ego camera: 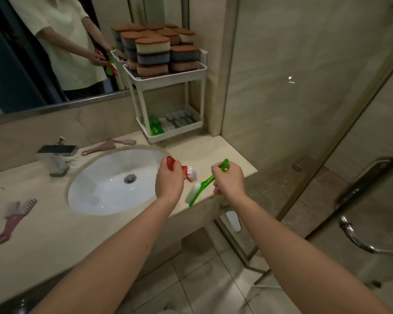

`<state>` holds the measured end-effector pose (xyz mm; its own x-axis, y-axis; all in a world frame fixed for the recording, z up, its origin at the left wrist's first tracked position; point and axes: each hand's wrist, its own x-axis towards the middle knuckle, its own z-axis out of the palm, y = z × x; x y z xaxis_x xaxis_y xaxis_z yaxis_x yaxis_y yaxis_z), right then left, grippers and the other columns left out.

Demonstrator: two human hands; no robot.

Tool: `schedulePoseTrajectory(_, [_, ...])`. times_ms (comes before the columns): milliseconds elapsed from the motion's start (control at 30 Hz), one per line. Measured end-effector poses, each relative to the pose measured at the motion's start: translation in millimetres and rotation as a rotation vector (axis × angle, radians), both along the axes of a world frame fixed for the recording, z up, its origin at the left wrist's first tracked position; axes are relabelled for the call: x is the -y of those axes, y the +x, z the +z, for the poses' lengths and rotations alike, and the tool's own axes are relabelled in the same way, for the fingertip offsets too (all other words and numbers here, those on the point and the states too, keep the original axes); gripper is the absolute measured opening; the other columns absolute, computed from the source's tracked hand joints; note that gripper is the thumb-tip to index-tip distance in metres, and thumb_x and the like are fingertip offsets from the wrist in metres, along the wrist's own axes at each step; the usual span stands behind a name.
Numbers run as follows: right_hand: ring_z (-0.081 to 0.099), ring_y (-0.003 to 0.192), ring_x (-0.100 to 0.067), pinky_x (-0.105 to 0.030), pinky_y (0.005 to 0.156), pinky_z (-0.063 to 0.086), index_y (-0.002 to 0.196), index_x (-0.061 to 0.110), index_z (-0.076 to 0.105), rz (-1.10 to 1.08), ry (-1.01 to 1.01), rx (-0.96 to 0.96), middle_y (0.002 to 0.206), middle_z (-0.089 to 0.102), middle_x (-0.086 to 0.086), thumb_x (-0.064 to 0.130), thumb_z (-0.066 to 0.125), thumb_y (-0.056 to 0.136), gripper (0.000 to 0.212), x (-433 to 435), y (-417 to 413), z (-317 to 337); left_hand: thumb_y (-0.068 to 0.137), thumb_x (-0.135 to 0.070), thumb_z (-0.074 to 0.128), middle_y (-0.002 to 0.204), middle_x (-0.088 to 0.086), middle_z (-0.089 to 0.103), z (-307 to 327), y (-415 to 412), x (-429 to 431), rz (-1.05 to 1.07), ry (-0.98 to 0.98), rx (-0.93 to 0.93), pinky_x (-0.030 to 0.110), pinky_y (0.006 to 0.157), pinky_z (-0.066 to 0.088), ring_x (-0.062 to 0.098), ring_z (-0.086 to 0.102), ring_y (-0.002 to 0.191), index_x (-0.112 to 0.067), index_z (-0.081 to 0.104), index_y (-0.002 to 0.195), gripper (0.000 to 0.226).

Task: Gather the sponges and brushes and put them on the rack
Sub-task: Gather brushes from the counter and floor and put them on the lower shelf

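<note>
Left hand [169,182], right hand [230,181]; both clenched

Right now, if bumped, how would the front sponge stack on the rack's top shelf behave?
Sponge stack looks soft and light, so it probably gives rather than resists. It rises several high above the rack rim, so a nudge likely topples it.

sink [95,200]: glossy white ceramic
faucet [56,155]: shiny metal
rack [168,75]: matt white plastic
green brush [200,186]: translucent plastic

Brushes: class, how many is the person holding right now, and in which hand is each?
2. The red brush is gripped in the left hand; the green brush is in the right hand. Neither hand seems to hide another.
</note>
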<state>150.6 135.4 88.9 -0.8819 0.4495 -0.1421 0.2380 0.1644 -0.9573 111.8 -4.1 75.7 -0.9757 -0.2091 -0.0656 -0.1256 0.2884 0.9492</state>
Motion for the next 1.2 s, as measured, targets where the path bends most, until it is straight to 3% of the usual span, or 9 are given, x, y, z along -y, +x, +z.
schedulePoseTrajectory(167, [0.065,0.047,-0.022,-0.026,0.044,0.047,0.086,0.009,0.054,0.007,-0.072,-0.030,0.060,0.062,-0.008,0.028,0.056,0.082,0.019,21.0,-40.0,3.3,0.098,-0.038,0.035,0.110,0.011,0.062,1.6,-36.8,18.0,0.030,-0.018,-0.027,0.047,0.090,0.052,0.025,0.062,0.095,-0.021,0.053,0.110,0.027])
schedulePoseTrajectory(267, [0.067,0.055,-0.022,-0.030,0.052,0.051,0.091,0.012,0.055,0.005,-0.101,-0.038,0.065,0.067,-0.007,0.033,0.049,0.086,0.023,33.6,-63.4,3.3,0.097,-0.043,0.032,0.106,0.007,0.062,2.8,-57.0,31.0,0.083,-0.015,-0.040,0.035,0.077,0.050,0.021,0.062,0.088,-0.028,0.049,0.100,0.023])
schedulePoseTrajectory(400, [0.065,0.060,-0.018,-0.034,0.055,0.050,0.090,0.017,0.056,-0.007,-0.106,-0.045,0.069,0.069,-0.007,0.035,0.044,0.087,0.022,48.1,-91.4,4.3,0.097,-0.046,0.029,0.100,-0.001,0.066,1.8,-82.0,49.1,0.167,-0.029,-0.027,0.020,0.060,0.026,0.015,0.064,0.084,-0.041,0.045,0.090,0.018])
schedulePoseTrajectory(533, [0.060,0.065,-0.017,-0.035,0.057,0.048,0.087,0.017,0.058,-0.014,-0.138,-0.070,0.073,0.070,-0.007,0.032,0.043,0.089,0.021,56.6,-112.1,4.8,0.098,-0.042,0.033,0.084,-0.012,0.067,1.7,-102.1,56.2,0.216,0.121,-0.038,0.036,0.071,0.055,0.011,0.068,0.070,-0.043,0.047,0.083,0.020])
schedulePoseTrajectory(667, [0.058,0.069,-0.015,-0.033,0.057,0.048,0.094,0.014,0.063,0.014,-0.169,-0.085,0.080,0.070,-0.009,0.026,0.044,0.092,0.022,57.5,-137.4,1.8,0.095,-0.034,0.038,0.078,-0.011,0.068,0.1,-119.5,54.8,0.253,0.168,-0.045,0.026,0.058,0.044,0.005,0.068,0.066,-0.041,0.049,0.086,0.016])
schedulePoseTrajectory(833, [0.062,0.074,-0.014,-0.027,0.053,0.049,0.107,0.024,0.064,0.057,-0.158,-0.117,0.094,0.070,-0.003,0.021,0.048,0.094,0.021,55.9,-184.3,-9.5,0.098,-0.016,0.042,0.086,0.006,0.066,-4.8,-153.6,41.7,0.150,0.411,0.006,0.032,0.063,0.054,0.018,0.066,0.075,-0.029,0.049,0.095,0.015])
schedulePoseTrajectory(933, [0.065,0.092,-0.018,-0.036,0.075,0.056,0.120,0.022,0.063,0.107,-0.116,-0.101,0.111,0.068,-0.002,0.019,0.050,0.094,0.028,54.1,-222.5,-16.1,0.096,-0.007,0.047,0.093,0.008,0.067,-8.2,-177.9,32.9,0.068,0.445,0.060,0.032,0.065,0.054,0.017,0.064,0.071,-0.023,0.049,0.103,0.018])
schedulePoseTrajectory(1033, [0.058,0.117,-0.024,-0.050,0.101,0.047,0.128,0.020,0.060,0.166,-0.084,-0.060,0.127,0.062,-0.002,0.023,0.047,0.097,0.034,50.4,-261.4,-18.5,0.097,-0.008,0.050,0.100,0.006,0.068,-10.2,-204.3,23.9,0.036,0.433,0.112,0.028,0.064,0.051,0.014,0.064,0.070,-0.024,0.048,0.113,0.023])
schedulePoseTrajectory(1200, [0.058,0.112,-0.018,-0.042,0.100,0.046,0.123,0.023,0.059,0.280,-0.098,-0.016,0.124,0.063,-0.002,0.029,0.036,0.101,0.032,44.7,-319.2,-25.0,0.099,-0.008,0.045,0.114,0.003,0.062,-16.1,-251.8,13.8,0.038,0.367,0.168,0.027,0.069,0.051,0.015,0.060,0.077,-0.022,0.049,0.129,0.034])
